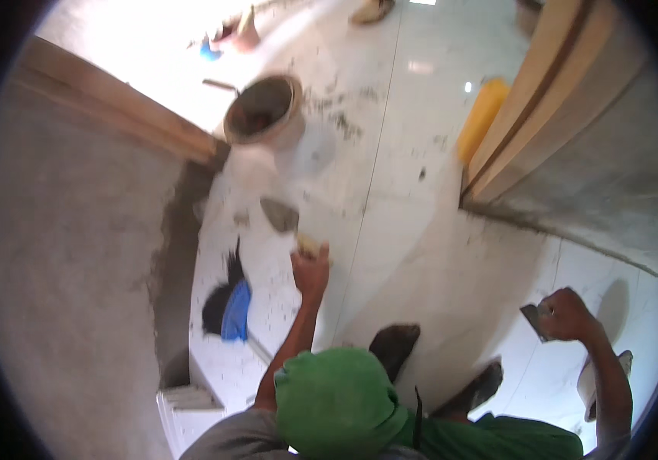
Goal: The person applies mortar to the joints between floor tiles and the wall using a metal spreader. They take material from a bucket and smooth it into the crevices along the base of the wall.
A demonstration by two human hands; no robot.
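My left hand (311, 270) is closed round the pale handle of a trowel (280, 215). The trowel's grey blade points away from me, just over the white tiled floor (413, 253). Off to the right, my right hand (568, 314) is closed on a small flat scraper (534, 323), whose dark metal blade sticks out to the left of the fist. Beyond the trowel stands a bucket (295, 126) with a dark, mortar-stained inside. Left of my left forearm lies a blue-and-black broom head (235, 313) with a thin pale handle.
A grey plastered wall (76, 230) with a wooden frame (114, 100) borders the left. Another wooden frame (543, 100) stands at right, beside a yellow container (482, 119). Dark dirt (344, 123) is scattered on the tiles. My shoes (395, 346) show ahead of green cloth (340, 402).
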